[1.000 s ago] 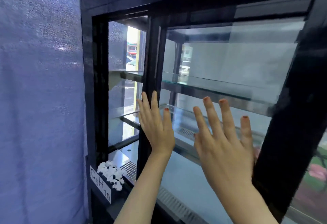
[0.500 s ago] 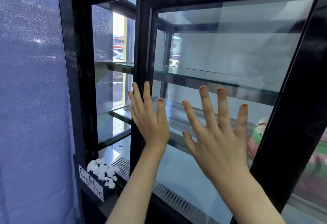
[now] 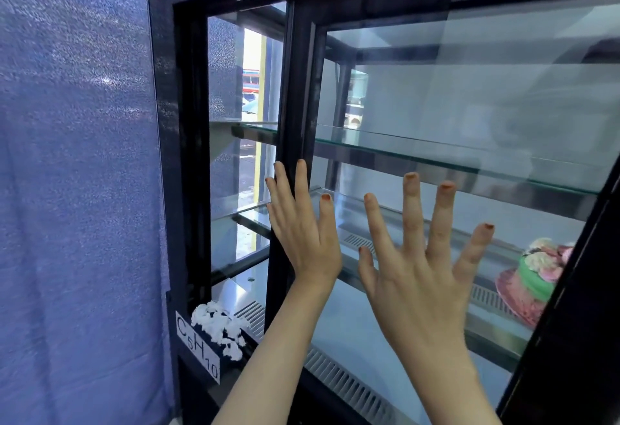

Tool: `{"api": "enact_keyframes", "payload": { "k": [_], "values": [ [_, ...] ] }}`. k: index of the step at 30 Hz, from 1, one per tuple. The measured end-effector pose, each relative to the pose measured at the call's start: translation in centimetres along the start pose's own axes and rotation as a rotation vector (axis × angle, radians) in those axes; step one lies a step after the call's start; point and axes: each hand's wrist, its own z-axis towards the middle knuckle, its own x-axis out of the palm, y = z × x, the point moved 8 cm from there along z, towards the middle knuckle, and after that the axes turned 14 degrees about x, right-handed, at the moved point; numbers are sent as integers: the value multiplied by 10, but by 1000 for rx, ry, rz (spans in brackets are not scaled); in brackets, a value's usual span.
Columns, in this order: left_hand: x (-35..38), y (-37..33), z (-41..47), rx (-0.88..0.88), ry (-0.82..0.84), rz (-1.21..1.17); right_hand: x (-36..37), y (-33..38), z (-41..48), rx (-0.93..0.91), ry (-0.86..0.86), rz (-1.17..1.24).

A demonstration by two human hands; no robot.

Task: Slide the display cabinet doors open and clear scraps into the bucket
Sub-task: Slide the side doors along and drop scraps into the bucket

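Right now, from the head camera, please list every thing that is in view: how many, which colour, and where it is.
display cabinet: one, black frame, fills the middle and right.
sliding door: one, clear glass with black edge, a gap open at its left.
glass shelves: two, clear, inside the cabinet, one above the other.
scraps: one small heap, white, bottom left corner of the cabinet.
label: one, white with black C5H10, on the frame below the scraps.
cake: one, green and pink, low right, behind the glass.
vent grilles: several, silver, low inside the cabinet.
wall: blue, textured, at the left.
left hand: flat on the door's black edge.
right hand: fingers spread, flat on the glass.
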Motion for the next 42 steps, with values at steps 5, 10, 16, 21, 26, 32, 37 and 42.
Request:
{"api": "enact_keyframes", "payload": {
  "k": [5, 10, 16, 21, 26, 32, 37, 42],
  "values": [
    [-1, 7, -2, 47, 62, 7, 4, 4, -5, -15, -38, 22],
    [-3, 9, -9, 141, 112, 34, 7, 2, -8, -8, -58, 35],
    [-4, 21, -62, 228, 152, 13, 20, 13, -32, 2, -43, 35],
    [-4, 27, -64, 269, 170, 11, 34, 25, -49, -57, -38, -104],
    [-5, 35, -62, 276, 164, 24, 36, 32, -48, -64, -69, -128],
    [-5, 42, -57, 293, 158, 19, 39, 40, -46, -53, -73, -129],
    [-7, 50, -54, 286, 174, 18, 42, 47, -45, -53, -55, -106],
    [-8, 59, -50, 276, 181, 13, 45, 56, -42, -51, -65, -106]
  ]
}}
